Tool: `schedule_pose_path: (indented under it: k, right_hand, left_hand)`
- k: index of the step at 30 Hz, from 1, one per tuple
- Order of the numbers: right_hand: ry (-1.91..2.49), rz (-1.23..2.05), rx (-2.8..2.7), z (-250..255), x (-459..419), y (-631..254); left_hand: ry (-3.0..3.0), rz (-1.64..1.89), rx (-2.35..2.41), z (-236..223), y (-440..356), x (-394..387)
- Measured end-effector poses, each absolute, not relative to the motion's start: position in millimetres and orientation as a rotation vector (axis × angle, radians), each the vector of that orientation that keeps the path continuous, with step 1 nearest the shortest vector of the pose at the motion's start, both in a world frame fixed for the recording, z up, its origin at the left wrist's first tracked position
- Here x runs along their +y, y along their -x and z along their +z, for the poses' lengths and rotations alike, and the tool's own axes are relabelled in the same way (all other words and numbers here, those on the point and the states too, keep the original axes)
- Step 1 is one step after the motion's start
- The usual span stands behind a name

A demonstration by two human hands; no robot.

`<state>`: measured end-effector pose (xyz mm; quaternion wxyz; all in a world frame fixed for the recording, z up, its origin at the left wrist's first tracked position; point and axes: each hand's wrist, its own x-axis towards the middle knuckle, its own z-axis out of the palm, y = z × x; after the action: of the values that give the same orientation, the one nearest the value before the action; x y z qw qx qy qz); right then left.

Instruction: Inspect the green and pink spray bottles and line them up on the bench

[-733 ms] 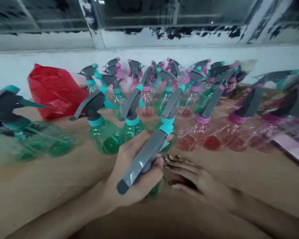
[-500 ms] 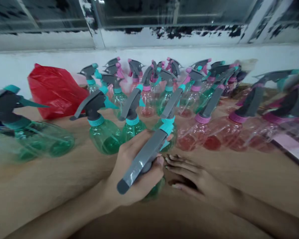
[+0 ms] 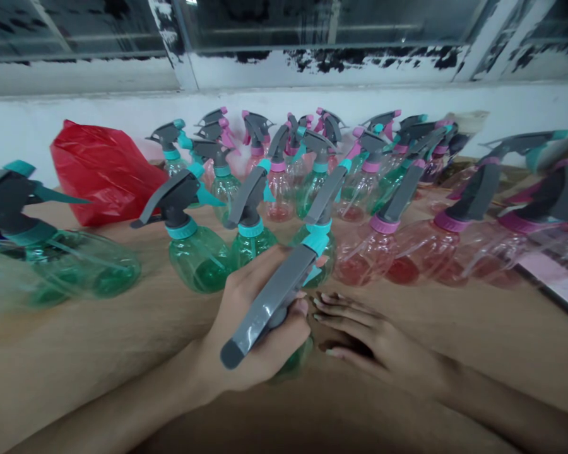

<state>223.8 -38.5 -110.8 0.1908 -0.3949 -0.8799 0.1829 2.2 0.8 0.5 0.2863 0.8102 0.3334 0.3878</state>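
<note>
Held bottle [image 3: 297, 362] mostly hidden by left fingers [image 3: 288, 334].

Bottle row [image 3: 199, 261] on table [image 3: 161, 340]; single bottle [image 3: 277, 287] before row, near middle. Rear bottles [image 3: 224, 187] behind row. Bag [image 3: 104, 176] left of rear bottles. Wall [image 3: 28, 129] behind, windows [image 3: 265, 25] above wall.

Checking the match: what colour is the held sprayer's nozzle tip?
The nozzle tip is turquoise, clearest in the head view.
</note>
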Motion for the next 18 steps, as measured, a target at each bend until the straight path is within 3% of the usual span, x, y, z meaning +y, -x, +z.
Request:
schedule_pose_path:
  k: [18]
  right_hand:
    - [1.124,0.502,-2.476,-109.3,-38.9,-223.4]
  left_hand:
    - [-2.197,0.955,0.740,6.1,2.0,7.6]
